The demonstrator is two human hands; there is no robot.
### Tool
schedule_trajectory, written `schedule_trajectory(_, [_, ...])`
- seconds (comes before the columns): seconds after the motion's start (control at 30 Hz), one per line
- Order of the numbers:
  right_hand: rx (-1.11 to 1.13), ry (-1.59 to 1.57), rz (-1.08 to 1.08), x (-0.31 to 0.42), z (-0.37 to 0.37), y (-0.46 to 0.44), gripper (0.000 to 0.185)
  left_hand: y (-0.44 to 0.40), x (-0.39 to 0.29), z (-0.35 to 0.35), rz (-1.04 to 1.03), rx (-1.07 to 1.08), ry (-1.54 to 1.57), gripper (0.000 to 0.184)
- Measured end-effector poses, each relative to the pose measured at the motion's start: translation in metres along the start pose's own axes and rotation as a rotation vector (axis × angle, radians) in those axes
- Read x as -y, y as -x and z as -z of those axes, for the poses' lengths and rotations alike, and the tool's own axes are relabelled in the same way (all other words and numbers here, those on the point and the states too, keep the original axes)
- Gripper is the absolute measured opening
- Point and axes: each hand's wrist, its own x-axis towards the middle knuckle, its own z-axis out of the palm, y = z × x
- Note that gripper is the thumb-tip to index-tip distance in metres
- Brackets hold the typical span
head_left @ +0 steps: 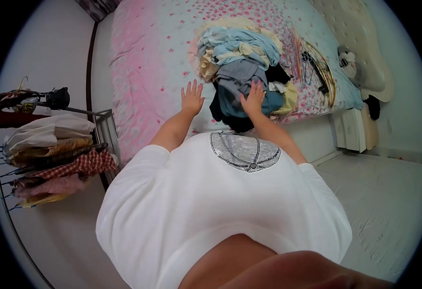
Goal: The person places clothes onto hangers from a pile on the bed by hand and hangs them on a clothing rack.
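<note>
Clothes pile lies by near edge of floral bedspread. Left hand empty, fingers splayed beside pile; right hand laid flat on grey garment, not grasping. Pile probably soft, limp; best scooped from beneath both sides.

- No word, brand or number is showing clearly enough to read.
- On the clothes rack, a small yellow mark is standing out among dark items, too blurred to make out.
- On the white top, a cap print is bearing a small dark emblem, also too small to decipher.
</note>
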Motion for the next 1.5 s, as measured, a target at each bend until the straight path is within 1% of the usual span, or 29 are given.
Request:
schedule_trajectory(0.13, [0.011,-0.051,0.028,-0.028,-0.008,-0.043,0.076,-0.029,-0.015,-0.005,0.075,0.008,0.014,0.062])
schedule_trajectory(0.23, [-0.025,-0.058,0.104,-0.062,-0.006,-0.083,0.078,-0.049,-0.031,-0.014,0.202,0.005,0.005,0.063])
schedule_trajectory(0.27, [-0.008,-0.07,0.145,-0.077,-0.002,-0.103,0.083,-0.054,-0.038,-0.019,0.256,0.008,0.002,0.063])
schedule_trajectory(0.33, [0.062,-0.07,0.123,-0.09,0.016,-0.139,0.088,-0.066,-0.059,-0.024,0.382,0.003,0.003,0.064])
schedule_trajectory(0.37, [0.085,-0.075,0.126,-0.096,0.022,-0.166,0.09,-0.077,-0.076,-0.027,0.41,-0.001,0.01,0.064])
schedule_trajectory(0.4, [0.085,-0.052,0.157,-0.11,0.012,-0.186,0.097,-0.083,-0.091,-0.031,0.44,0.0,0.012,0.063])
schedule_trajectory(0.47, [0.136,-0.054,0.217,-0.115,0.028,-0.221,0.1,-0.094,-0.125,-0.024,0.481,0.006,0.053,0.062])
schedule_trajectory(0.57, [0.262,-0.018,0.278,-0.128,0.026,-0.255,0.104,-0.127,-0.157,-0.042,0.494,-0.176,0.087,0.061])
schedule_trajectory(0.63, [0.34,0.026,0.31,-0.122,0.029,-0.257,0.103,-0.141,-0.178,-0.036,0.594,-0.222,0.134,0.06])
schedule_trajectory(0.73, [0.322,0.064,0.342,-0.118,0.033,-0.249,0.097,-0.148,-0.2,-0.016,0.671,-0.226,0.151,0.06])
schedule_trajectory(0.83, [0.309,0.135,0.639,-0.116,0.028,-0.257,0.089,-0.143,-0.21,0.001,0.721,-0.214,0.169,0.059])
schedule_trajectory(0.87, [0.24,0.114,0.679,-0.112,0.027,-0.256,0.074,-0.141,-0.211,0.004,0.738,-0.207,0.179,0.059])
schedule_trajectory(0.93, [0.306,0.151,0.744,-0.116,0.01,-0.263,0.063,-0.133,-0.214,0.001,0.731,-0.217,0.188,0.06])
schedule_trajectory(0.97, [0.339,0.169,0.769,-0.117,0.002,-0.266,0.057,-0.134,-0.215,0.001,0.719,-0.194,0.213,0.06])
schedule_trajectory(1.03, [0.425,0.136,0.691,-0.107,0.019,-0.27,0.051,-0.135,-0.216,0.013,0.689,-0.14,0.258,0.062])
schedule_trajectory(1.07, [0.467,0.116,0.653,-0.101,0.029,-0.272,0.048,-0.136,-0.214,0.014,0.64,-0.155,0.252,0.065])
schedule_trajectory(1.17, [0.384,-0.234,0.473,-0.086,0.031,-0.278,0.041,-0.145,-0.203,0.011,0.462,-0.288,0.14,0.074])
schedule_trajectory(1.27, [0.525,-0.606,0.293,-0.044,0.058,-0.293,0.039,-0.167,-0.192,0.03,0.431,-0.354,0.224,0.084])
schedule_trajectory(1.37, [0.591,-0.904,0.354,-0.012,0.092,-0.299,0.04,-0.183,-0.184,0.058,0.332,-0.542,0.31,0.093])
schedule_trajectory(1.4, [0.66,-1.013,0.325,-0.007,0.112,-0.3,0.042,-0.197,-0.169,0.053,0.377,-0.41,0.13,0.102])
schedule_trajectory(1.47, [0.787,-1.229,0.278,-0.002,0.154,-0.302,0.045,-0.204,-0.155,0.07,0.343,-0.674,0.352,0.103])
schedule_trajectory(1.5, [0.736,-1.248,0.256,-0.004,0.165,-0.306,0.044,-0.207,-0.159,0.091,0.29,-0.86,0.28,0.1])
